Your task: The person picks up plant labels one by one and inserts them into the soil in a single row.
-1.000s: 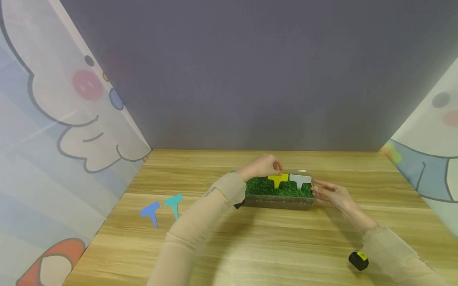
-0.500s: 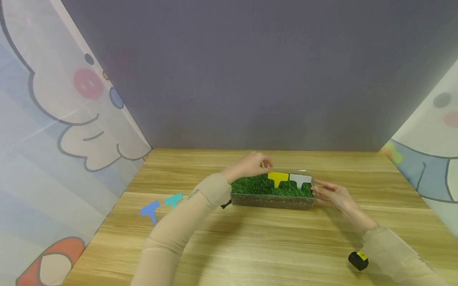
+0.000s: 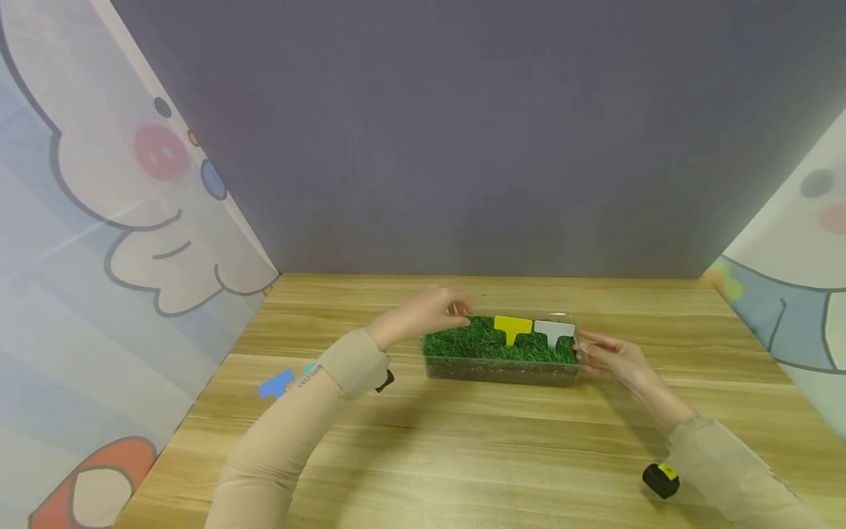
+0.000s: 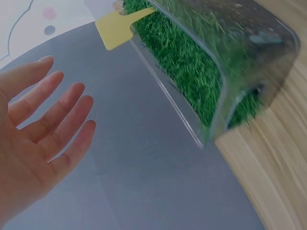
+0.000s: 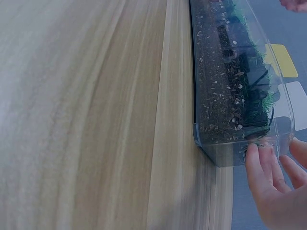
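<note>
A long clear planter box (image 3: 502, 373) filled with dark soil and green grass stands on the table. Upright in its grass are a yellow T-shaped plant label (image 3: 512, 328) and a white one (image 3: 554, 333) to the right of it. My left hand (image 3: 426, 312), holding nothing, hovers by the box's left part; the left wrist view shows its fingers (image 4: 72, 127) spread and loosely bent. At the box's right end my right hand (image 3: 617, 361) rests its fingertips against the clear end wall, close to the rim, as the right wrist view shows.
On the table's left lie a blue plant label (image 3: 276, 383) and a teal one (image 3: 309, 367), both partly covered by the left sleeve (image 3: 291, 419). A black device with a yellow mark (image 3: 661, 481) sits by the right sleeve. A grey panel (image 3: 489, 147) rises behind the table.
My left hand has left the yellow label and moved left along the box, its sleeve now covering more of the blue and teal labels. The right hand has stayed at the box's end.
</note>
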{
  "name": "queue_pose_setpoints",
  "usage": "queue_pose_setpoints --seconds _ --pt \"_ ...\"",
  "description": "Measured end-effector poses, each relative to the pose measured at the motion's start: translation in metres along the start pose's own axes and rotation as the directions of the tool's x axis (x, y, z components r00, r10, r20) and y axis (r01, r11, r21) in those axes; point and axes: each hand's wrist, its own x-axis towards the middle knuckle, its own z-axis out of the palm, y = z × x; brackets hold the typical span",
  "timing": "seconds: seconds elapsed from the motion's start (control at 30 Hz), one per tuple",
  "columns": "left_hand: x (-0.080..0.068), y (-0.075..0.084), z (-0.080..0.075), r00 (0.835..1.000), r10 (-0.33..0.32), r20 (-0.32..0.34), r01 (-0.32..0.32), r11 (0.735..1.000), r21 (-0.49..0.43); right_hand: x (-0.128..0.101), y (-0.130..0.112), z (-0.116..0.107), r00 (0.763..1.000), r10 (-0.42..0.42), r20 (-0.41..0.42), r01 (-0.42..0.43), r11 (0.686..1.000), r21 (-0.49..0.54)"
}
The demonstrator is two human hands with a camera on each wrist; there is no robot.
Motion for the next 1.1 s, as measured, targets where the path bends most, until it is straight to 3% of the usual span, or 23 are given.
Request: queue_pose_setpoints --seconds 0.23,0.5,0.8,0.93,1.1 --pt "-0.025 -0.010 -0.007 1.000 -0.013 -0.017 0.013 1.000 0.004 -0.002 -0.005 0.002 0.999 0.046 -0.024 -0.047 0.998 -0.037" --pt "-0.059 -0.024 -0.010 0.999 -0.005 -0.049 0.003 0.999 -0.033 -0.015 -0.022 0.016 1.000 -0.009 -0.004 0.008 0.998 -0.058" --pt "-0.092 -0.037 -0.014 0.992 -0.107 -0.073 0.105 0.994 -0.030 -0.012 -0.018 0.013 1.000 0.021 -0.010 -0.021 0.999 -0.027" --pt "-0.103 -0.043 -0.015 0.989 -0.121 -0.090 0.118 0.992 -0.034 -0.017 -0.026 0.021 0.998 0.037 -0.052 -0.041 0.996 -0.079" --pt "-0.116 -0.052 -0.015 0.984 -0.128 -0.124 0.125 0.992 -0.032 -0.019 -0.030 0.024 0.998 0.028 -0.049 -0.032 0.996 -0.087"
